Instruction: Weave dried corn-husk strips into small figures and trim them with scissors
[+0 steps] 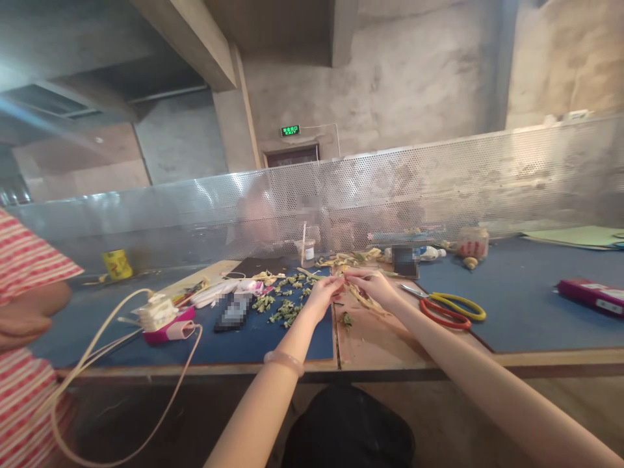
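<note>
My left hand (325, 296) and my right hand (374, 286) come together over the middle of the table, fingertips pinched close to each other. Whatever lies between the fingers is too small and blurred to name. Pale yellowish strips (361, 298) lie just beneath and beside my hands. To the left of my left hand, small green leafy-looking clumps (287, 313) are scattered on the blue mat, and a single green clump (346, 319) sits on the brown board below my fingers. Scissors (451, 309) with red and yellow handles lie beside my right forearm.
A phone (234, 311) and a pink-white power strip (170, 325) with looping white cables are on the left. A drink cup (307, 252), bottle (433, 253) and plastic jar (472, 243) stand toward the perforated metal divider (273, 201). Someone in a red-and-white sleeve (34, 260) is at far left.
</note>
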`<state>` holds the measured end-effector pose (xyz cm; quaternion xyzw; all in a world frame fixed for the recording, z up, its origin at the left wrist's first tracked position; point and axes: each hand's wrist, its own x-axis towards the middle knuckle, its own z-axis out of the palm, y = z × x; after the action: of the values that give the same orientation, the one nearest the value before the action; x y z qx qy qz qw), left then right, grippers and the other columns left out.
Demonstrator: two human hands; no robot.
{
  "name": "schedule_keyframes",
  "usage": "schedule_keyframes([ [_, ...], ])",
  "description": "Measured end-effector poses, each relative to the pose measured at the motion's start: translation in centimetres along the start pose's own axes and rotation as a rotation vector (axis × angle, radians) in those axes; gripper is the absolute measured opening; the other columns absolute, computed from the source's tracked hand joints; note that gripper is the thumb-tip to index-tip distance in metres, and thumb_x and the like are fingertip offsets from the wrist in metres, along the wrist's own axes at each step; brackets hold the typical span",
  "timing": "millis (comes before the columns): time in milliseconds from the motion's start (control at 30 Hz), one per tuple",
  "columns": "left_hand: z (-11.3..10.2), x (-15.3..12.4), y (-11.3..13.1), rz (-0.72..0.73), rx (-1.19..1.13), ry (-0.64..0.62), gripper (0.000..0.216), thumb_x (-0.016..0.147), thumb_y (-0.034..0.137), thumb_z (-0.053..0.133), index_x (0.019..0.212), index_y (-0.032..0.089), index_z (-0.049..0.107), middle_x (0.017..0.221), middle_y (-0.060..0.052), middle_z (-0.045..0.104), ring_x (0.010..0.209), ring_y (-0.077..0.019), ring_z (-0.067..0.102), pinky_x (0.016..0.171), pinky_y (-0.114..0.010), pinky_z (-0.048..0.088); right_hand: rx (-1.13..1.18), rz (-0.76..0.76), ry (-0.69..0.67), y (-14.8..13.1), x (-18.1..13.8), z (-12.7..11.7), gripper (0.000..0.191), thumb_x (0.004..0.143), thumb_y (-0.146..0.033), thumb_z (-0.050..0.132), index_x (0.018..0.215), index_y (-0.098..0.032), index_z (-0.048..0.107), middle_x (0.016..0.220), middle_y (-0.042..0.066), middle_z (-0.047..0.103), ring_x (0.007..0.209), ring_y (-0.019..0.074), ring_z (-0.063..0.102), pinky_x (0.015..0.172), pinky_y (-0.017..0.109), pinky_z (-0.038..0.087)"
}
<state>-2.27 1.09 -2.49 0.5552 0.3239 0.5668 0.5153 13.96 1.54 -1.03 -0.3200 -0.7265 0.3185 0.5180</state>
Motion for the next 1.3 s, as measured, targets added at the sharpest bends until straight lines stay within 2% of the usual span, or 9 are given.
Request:
schedule_keyframes([
  [167, -0.1, 0.2, -0.1, -0.015, 0.003, -0.008, 0.035, 0.06, 0.04, 0.07, 0.081, 0.013, 0.064, 0.075, -0.006, 0.064, 0.067, -0.0122, 0.058, 0.062, -0.023, 0.044, -0.035, -0.009, -0.035, -0.4, -0.1, 0.0, 0.037, 0.072, -0.043, 0.053, 0.093, -0.016, 0.067, 0.079, 0.005, 0.066, 0.043, 0.0057, 0.042, 0.039, 0.02, 0.035],
  [333, -0.3, 0.3, -0.1, 0.001, 0.053, 0.043, 0.035, 0.061, 0.043, 0.068, 0.08, 0.013, 0.065, 0.078, -0.007, 0.065, 0.071, -0.0136, 0.058, 0.062, -0.023, 0.043, -0.045, 0.008, -0.064, -0.3, -0.2, 0.0, 0.036, 0.074, -0.042, 0.052, 0.094, -0.015, 0.066, 0.071, 0.003, 0.065, 0.046, 0.0073, 0.045, 0.043, 0.02, 0.037],
  [500, -0.3, 0.4, -0.1, 0.013, 0.098, 0.05, 0.034, 0.061, 0.043, 0.068, 0.079, 0.014, 0.066, 0.078, -0.007, 0.066, 0.068, -0.0129, 0.058, 0.06, -0.022, 0.043, -0.094, -0.093, -0.174, -0.2, -0.3, 0.3, 0.036, 0.07, -0.039, 0.06, 0.098, -0.018, 0.064, 0.096, 0.005, 0.065, 0.078, 0.0155, 0.057, 0.067, 0.026, 0.045],
  [633, -0.2, 0.5, -0.1, 0.01, 0.109, 0.052, 0.032, 0.062, 0.04, 0.068, 0.079, 0.013, 0.067, 0.073, -0.006, 0.066, 0.065, -0.0127, 0.058, 0.059, -0.022, 0.043, -0.162, -0.153, -0.165, 0.4, 0.0, 0.5, 0.033, 0.07, -0.035, 0.06, 0.098, -0.018, 0.063, 0.096, 0.006, 0.065, 0.085, 0.018, 0.058, 0.075, 0.03, 0.044],
  [867, -0.4, 0.5, -0.3, 0.056, 0.14, 0.086, 0.032, 0.061, 0.041, 0.068, 0.077, 0.013, 0.066, 0.073, -0.006, 0.065, 0.07, -0.0145, 0.059, 0.061, -0.023, 0.043, -0.152, -0.194, -0.108, 0.4, 0.1, 0.1, 0.031, 0.073, -0.035, 0.059, 0.099, -0.019, 0.064, 0.096, 0.007, 0.066, 0.088, 0.0196, 0.059, 0.08, 0.032, 0.044],
  [1133, -0.4, 0.7, -0.5, 0.037, 0.094, 0.139, 0.033, 0.059, 0.034, 0.072, 0.082, 0.013, 0.061, 0.071, -0.006, 0.065, 0.065, -0.0131, 0.059, 0.059, -0.023, 0.043, -0.128, -0.199, -0.105, -0.6, -0.3, 0.0, 0.03, 0.075, -0.037, 0.055, 0.097, -0.018, 0.064, 0.09, 0.005, 0.066, 0.08, 0.0164, 0.058, 0.072, 0.028, 0.044],
  [1300, -0.4, 0.6, -0.4, 0.05, 0.089, 0.081, 0.033, 0.059, 0.033, 0.072, 0.083, 0.012, 0.064, 0.076, -0.008, 0.067, 0.069, -0.0142, 0.06, 0.063, -0.025, 0.042, -0.088, -0.142, -0.084, -0.1, 0.0, 0.0, 0.029, 0.074, -0.039, 0.055, 0.089, -0.017, 0.066, 0.084, 0.005, 0.065, 0.074, 0.0151, 0.057, 0.066, 0.026, 0.043],
])
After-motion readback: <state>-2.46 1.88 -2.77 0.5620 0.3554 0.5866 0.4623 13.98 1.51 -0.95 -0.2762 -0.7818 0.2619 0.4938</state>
